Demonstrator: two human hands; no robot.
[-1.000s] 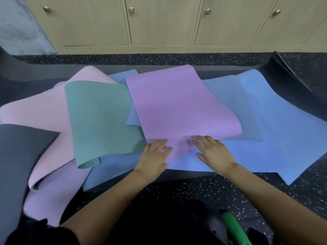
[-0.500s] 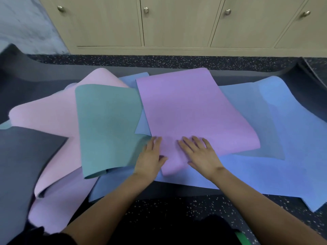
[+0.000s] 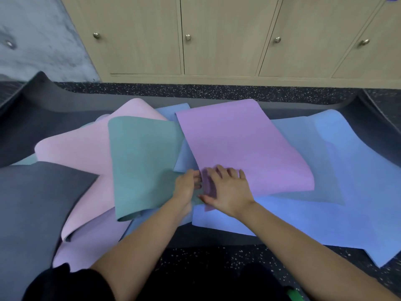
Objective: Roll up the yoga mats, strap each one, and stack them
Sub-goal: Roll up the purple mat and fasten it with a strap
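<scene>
A purple yoga mat (image 3: 240,146) lies unrolled on top of a heap of flat mats, its near edge toward me. My left hand (image 3: 187,186) is at the mat's near left corner with its fingers curled round that edge. Just right of it, my right hand (image 3: 229,189) rests on the same near edge with fingers spread and pressing down. The corner between my hands looks lifted and shadowed. Under and around it lie a teal mat (image 3: 141,166), a pink mat (image 3: 86,153), a bright blue mat (image 3: 338,209) and a grey-blue mat (image 3: 312,161).
A dark grey mat (image 3: 32,205) covers the left foreground, with a lavender mat (image 3: 86,244) beside it. Wooden cabinets (image 3: 217,40) with metal knobs stand behind, across a strip of speckled floor (image 3: 217,92). A green object (image 3: 291,294) peeks in at the bottom edge.
Both hands slid left along the purple mat's near edge and drew close together at its left corner. My left fingers went from flat to curled round the edge. The view tilted upward.
</scene>
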